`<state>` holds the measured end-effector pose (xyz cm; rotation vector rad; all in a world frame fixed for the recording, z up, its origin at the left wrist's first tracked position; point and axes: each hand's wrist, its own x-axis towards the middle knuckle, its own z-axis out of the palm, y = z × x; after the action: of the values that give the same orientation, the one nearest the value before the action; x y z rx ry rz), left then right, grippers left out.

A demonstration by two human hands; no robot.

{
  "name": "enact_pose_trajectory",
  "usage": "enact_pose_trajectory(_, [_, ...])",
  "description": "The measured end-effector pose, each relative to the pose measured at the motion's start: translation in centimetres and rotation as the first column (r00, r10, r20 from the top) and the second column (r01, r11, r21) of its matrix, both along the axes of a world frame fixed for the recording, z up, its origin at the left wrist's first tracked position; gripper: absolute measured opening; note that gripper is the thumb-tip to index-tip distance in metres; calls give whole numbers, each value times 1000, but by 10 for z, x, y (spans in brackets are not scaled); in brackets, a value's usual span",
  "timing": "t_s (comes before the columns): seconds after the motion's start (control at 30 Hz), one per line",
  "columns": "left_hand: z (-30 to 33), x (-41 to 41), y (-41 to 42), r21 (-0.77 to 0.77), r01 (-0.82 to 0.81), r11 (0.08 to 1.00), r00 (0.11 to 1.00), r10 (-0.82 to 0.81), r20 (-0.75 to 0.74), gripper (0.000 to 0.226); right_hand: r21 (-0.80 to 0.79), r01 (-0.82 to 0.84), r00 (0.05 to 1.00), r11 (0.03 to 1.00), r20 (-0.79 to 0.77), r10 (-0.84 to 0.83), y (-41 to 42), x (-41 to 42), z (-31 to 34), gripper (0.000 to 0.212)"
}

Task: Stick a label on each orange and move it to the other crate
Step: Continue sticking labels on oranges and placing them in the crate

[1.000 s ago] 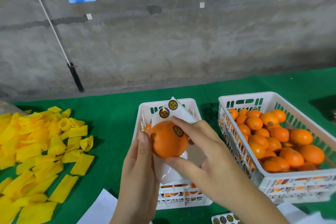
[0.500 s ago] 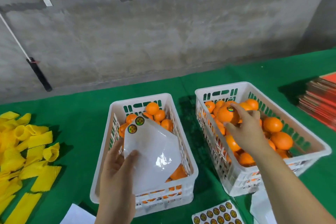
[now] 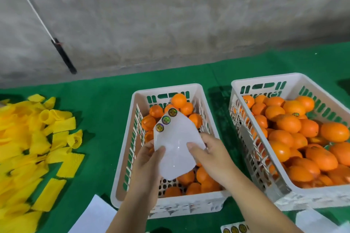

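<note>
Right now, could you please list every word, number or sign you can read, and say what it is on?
None is legible.
Round labels on the backing sheet: pattern only, too small.
Label on an orange in the right crate: blurred.
Sticker sheet at the bottom edge: blurred.

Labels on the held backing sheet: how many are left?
3, in a diagonal row at the sheet's top-left corner: lowest, middle, top. None seem hidden, though the left hand and right hand cover the lower edges.
</note>
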<state>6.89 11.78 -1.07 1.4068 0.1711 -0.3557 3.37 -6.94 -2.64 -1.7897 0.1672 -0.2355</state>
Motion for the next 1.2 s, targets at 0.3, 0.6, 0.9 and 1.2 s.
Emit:
enact_pose_trajectory(0.3, [-42, 108, -34, 344, 130, 930, 986, -157, 53, 21, -192, 256, 966, 947, 16, -258, -35, 55, -28, 12])
enact_pose_trajectory(0.6, [-79, 241, -121, 986, -8, 166, 614, -778, 136, 93, -238, 305, 951, 922, 22, -309, -39, 59, -43, 16])
enact_pose_trajectory(0.9, [-88, 260, -121, 939, 44, 342, 698, -683, 216, 78, -325, 314, 945, 892, 12, -328, -40, 60, -45, 25])
enact_pose_trajectory(1.2, [-2, 167, -3, 408, 286, 867, 867, -415, 274, 60, -88, 178, 984, 980, 3, -179, -35, 47, -13, 12])
